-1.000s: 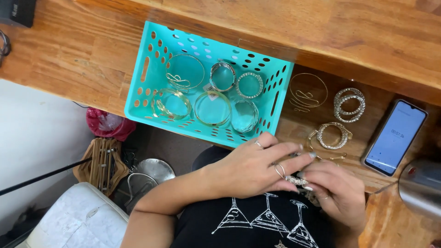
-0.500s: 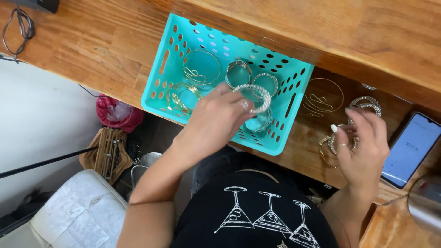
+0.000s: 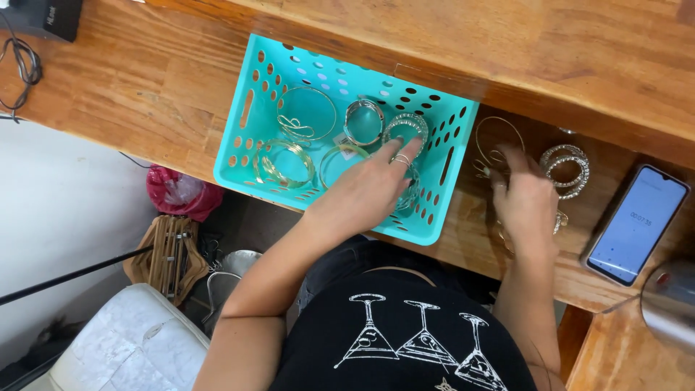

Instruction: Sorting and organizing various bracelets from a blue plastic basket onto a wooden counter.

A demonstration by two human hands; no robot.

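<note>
A turquoise perforated basket [image 3: 242, 130] sits on the wooden table and holds several gold and silver bangles, among them a thin gold bangle [image 3: 308, 114], a silver cuff [image 3: 362, 122] and a sparkly bangle [image 3: 406, 127]. My left hand [image 3: 365, 192] reaches into the basket's right side, fingers stretched out and resting by the sparkly bangle, with nothing gripped. My right hand [image 3: 525, 203] lies blurred on the table to the right of the basket. Its fingertips touch a thin gold wire bangle [image 3: 498, 137], next to a stack of sparkly silver bangles [image 3: 567, 168].
A phone [image 3: 637, 224] with a lit screen lies at the right, a shiny metal object [image 3: 670, 304] below it. A black device [image 3: 43, 14] and cables [image 3: 25, 65] are at the top left. Under the table are a pink bag [image 3: 177, 192], wooden hangers [image 3: 163, 250] and a white cushion [image 3: 123, 347].
My left hand carried a sparkly bangle from near my lap to the basket and now rests inside with it set down. My right hand moved up onto the bangles on the table.
</note>
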